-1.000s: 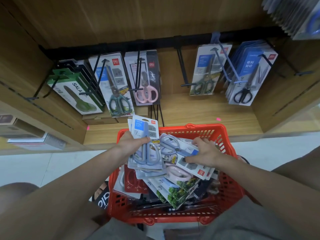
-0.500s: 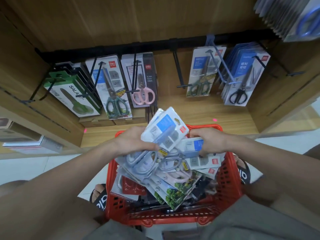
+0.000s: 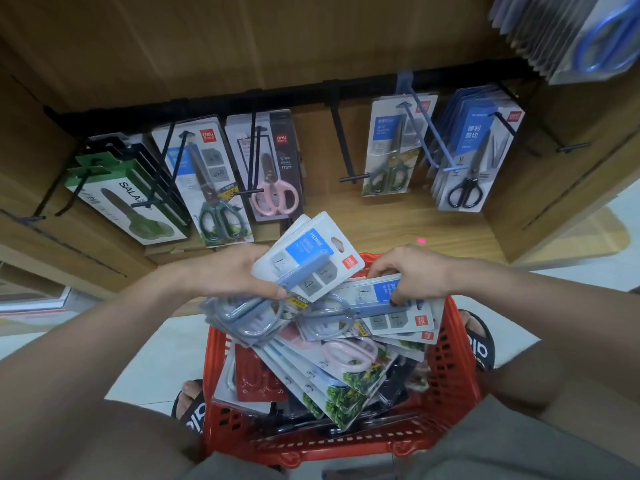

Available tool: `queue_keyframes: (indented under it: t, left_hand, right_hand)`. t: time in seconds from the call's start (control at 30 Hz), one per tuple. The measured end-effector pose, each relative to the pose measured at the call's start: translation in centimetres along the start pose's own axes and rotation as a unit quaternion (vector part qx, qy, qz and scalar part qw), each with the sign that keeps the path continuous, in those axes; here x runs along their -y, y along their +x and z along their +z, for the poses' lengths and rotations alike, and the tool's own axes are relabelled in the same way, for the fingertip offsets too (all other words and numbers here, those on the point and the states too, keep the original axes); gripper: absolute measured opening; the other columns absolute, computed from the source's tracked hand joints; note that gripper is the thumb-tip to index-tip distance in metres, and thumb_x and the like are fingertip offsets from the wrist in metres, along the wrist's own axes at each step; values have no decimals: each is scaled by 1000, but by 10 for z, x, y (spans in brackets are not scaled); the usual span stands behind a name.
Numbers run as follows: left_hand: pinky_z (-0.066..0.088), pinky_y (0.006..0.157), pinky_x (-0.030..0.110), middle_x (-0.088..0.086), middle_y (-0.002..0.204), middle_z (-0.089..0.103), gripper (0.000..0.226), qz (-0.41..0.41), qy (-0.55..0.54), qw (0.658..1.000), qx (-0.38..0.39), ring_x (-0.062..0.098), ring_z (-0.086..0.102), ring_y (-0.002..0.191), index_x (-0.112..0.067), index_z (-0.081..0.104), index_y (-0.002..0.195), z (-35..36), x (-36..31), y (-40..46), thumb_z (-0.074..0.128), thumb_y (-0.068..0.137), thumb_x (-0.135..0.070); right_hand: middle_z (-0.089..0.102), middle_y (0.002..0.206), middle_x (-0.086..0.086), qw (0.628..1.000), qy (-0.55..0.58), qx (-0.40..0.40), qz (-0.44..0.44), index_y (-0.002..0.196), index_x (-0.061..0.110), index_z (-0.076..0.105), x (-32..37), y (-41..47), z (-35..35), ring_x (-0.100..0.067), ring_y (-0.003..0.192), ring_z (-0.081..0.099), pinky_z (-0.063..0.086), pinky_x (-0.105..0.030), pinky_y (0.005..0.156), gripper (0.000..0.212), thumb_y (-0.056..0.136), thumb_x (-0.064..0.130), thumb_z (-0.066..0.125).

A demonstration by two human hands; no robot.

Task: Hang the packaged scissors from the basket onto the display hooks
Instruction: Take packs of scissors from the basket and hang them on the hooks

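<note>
Our left hand (image 3: 228,275) clamps a stack of blue packs (image 3: 304,261) for hanging while our right hand (image 3: 412,271) pinches another pack (image 3: 377,306) above the basket (image 3: 453,362).

Both bare forearms are extended forward. The left hand (image 3: 230,277) is curled around a pack, thumb on top; the right hand (image 3: 412,275) is bent down, fingers (image 3: 398,299) pinching.

From my feed the light is soft, even and fairly bright, with a warm tint on the brown wooden shelf (image 3: 398,233). Shadows stay faint. The wide lens bows the black hanging rail (image 3: 311,95) and stretches the edges. The corners look smeared, slightly blurred.
</note>
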State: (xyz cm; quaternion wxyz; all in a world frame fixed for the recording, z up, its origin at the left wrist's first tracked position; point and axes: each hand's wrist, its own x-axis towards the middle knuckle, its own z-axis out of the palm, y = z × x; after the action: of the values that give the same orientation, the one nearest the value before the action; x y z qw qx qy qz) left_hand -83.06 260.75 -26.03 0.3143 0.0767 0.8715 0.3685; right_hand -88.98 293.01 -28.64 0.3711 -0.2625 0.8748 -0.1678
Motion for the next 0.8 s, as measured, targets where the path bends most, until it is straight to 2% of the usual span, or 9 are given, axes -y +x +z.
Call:
queue_keyframes:
  t: [0.03,0.1,0.23,0.3,0.4,0.53,0.63,0.73,0.8]
  left_hand:
    - [47,62,5,-30,91,75,28,8,15,1000,21,-13,67,75,-32,69,108,-3,-2,-3,85,89,-18]
    - [49,74,7,-25,107,68,30,31,78,995,56,-8,65,93,-36,67,109,-1,-9,-6,84,90,-20]
    - [36,105,7,-15,149,35,44,65,206,969,122,4,42,133,-37,62,134,31,-19,5,78,95,-29]
    - [35,120,26,-9,162,22,53,70,247,957,137,12,30,148,-34,55,148,49,-22,15,74,98,-34]
    - [36,123,41,6,172,14,55,34,281,947,151,26,23,158,-38,46,153,66,-20,22,67,102,-40]
    - [49,108,45,9,158,41,66,28,342,933,110,28,50,139,-38,36,161,66,-11,32,65,102,-47]
    - [51,98,39,1,143,55,65,52,323,941,87,23,58,126,-36,44,158,60,-7,36,68,99,-48]
    - [50,93,29,-10,132,60,53,68,241,966,71,12,58,118,-33,60,143,49,-1,35,74,94,-48]
    - [44,81,12,-15,118,60,47,48,192,979,43,6,57,105,-31,67,130,41,3,32,79,90,-50]
  right_hand:
    - [67,88,21,1000,5,4,0,101,33,67,-1,0,-3,3,67,66,54,-25,57,38,80,5,80]
    - [63,77,26,1000,27,1,3,94,27,70,-3,2,-10,6,54,61,47,-17,49,30,80,4,81]
    - [78,93,6,997,79,-6,-16,92,27,75,2,8,-19,-2,54,61,50,-23,50,30,82,0,77]
    - [78,93,8,996,84,-9,-36,96,26,76,10,14,-19,2,58,61,51,-23,56,30,81,-1,75]
    - [77,90,5,993,106,8,-48,98,24,76,21,23,-15,-2,56,59,48,-23,51,32,81,-3,75]
    - [74,88,7,993,99,33,-46,102,23,73,26,32,-10,-9,61,61,51,-28,57,31,85,-3,74]
    - [78,100,-4,991,122,47,-39,111,15,72,28,34,-16,-14,67,64,54,-29,61,27,89,0,72]
    - [76,111,-11,989,133,67,-14,121,19,67,23,29,-35,-18,84,71,57,-30,73,31,91,16,76]
    - [76,112,-5,983,166,81,14,125,22,62,15,23,-49,-15,93,76,62,-29,79,40,89,23,79]
